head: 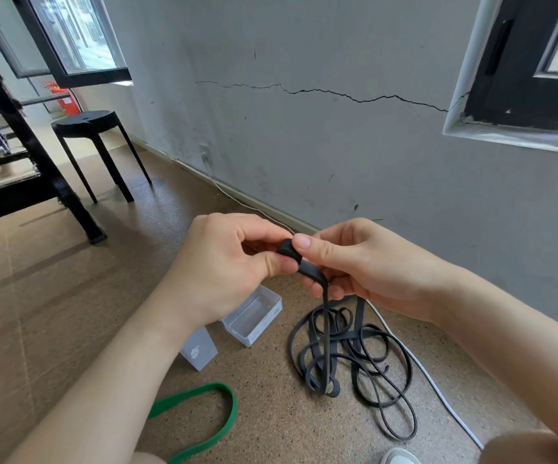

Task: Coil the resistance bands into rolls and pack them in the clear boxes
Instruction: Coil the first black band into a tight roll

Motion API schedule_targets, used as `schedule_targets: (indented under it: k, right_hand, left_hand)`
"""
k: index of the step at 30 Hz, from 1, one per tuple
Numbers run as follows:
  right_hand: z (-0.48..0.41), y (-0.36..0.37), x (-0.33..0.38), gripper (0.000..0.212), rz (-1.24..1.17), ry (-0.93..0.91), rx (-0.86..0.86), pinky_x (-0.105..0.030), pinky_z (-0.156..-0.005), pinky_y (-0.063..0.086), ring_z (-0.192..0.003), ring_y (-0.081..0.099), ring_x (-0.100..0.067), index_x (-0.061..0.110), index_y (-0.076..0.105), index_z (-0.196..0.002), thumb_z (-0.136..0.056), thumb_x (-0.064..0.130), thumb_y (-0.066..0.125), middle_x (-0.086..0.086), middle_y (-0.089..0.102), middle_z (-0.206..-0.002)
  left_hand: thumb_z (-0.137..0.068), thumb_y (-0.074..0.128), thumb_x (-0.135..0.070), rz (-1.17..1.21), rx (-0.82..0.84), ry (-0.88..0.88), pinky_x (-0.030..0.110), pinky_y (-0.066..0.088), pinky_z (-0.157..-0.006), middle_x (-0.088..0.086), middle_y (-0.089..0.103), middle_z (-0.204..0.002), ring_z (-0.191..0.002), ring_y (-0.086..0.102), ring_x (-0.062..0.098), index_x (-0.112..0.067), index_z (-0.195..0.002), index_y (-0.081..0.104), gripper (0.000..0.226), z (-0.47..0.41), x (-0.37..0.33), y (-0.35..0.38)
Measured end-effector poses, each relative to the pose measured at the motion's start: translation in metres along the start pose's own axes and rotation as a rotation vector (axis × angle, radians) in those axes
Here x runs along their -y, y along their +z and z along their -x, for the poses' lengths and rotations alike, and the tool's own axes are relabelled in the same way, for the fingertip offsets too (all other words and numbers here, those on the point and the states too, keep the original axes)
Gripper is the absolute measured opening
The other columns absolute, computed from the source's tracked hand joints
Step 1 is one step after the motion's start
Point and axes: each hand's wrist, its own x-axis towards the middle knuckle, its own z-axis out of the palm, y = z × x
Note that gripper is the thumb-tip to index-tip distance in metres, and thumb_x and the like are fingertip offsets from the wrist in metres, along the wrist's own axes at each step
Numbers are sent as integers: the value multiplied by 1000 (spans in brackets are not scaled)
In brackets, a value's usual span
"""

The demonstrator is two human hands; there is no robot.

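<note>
Above the speckled floor [271, 430], both hands meet on one strap. The left hand [230, 262] pinches a small tight roll begun at the end of the black band [287, 248]. The right hand [358, 262] sets its thumb on the roll and lets the strap run through curled fingers, probably so the coil winds taut. The loose length hangs into a tangle on the floor, just beside an open clear box [254, 316], seemingly placed near for packing. A green band [210, 416] lies uncoiled.

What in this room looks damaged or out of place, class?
A long jagged crack runs across the grey wall toward the corner of the right window. On the floor, the black band lies tangled.
</note>
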Motion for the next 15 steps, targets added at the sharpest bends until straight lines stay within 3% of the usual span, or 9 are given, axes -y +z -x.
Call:
schedule_targets:
  k: [5, 9, 13, 15]
  right_hand:
    - [0, 0, -1, 41, 46, -3, -35, -19, -53, 37, -60, 52, -12, 6, 66, -80, -75, 47, 65, -4, 58, -63]
    - [-1, 0, -4, 41, -8, -7, -48, -18, -55, 40, -68, 53, -15, 4, 70, -86, -75, 44, 67, -7, 59, -69]
    - [-1, 0, -5, 34, -37, -20, -52, -16, -54, 40, -62, 52, -10, 6, 70, -85, -77, 39, 67, -4, 61, -66]
    - [0, -1, -5, 25, -80, -40, -35, -16, -55, 40, -62, 53, -9, 10, 72, -81, -79, 34, 68, -5, 61, -68]
  left_hand:
    - [-71, 68, -25, -234, 13, 134, 22, 50, -66, -14, 67, -78, -76, 62, 5, -21, -88, 76, 20, -1, -3, -1]
    - [-72, 66, -22, -269, 20, 151, 27, 51, -68, -11, 66, -80, -77, 61, 6, -19, -90, 75, 20, -2, -3, -1]
    - [-73, 68, -18, -293, 23, 177, 28, 49, -68, -9, 65, -81, -77, 60, 8, -19, -88, 74, 17, -2, -2, 0]
    - [-73, 77, -13, -159, 15, 80, 33, 53, -73, -5, 68, -81, -78, 65, 12, -18, -86, 74, 15, -2, -2, 2]
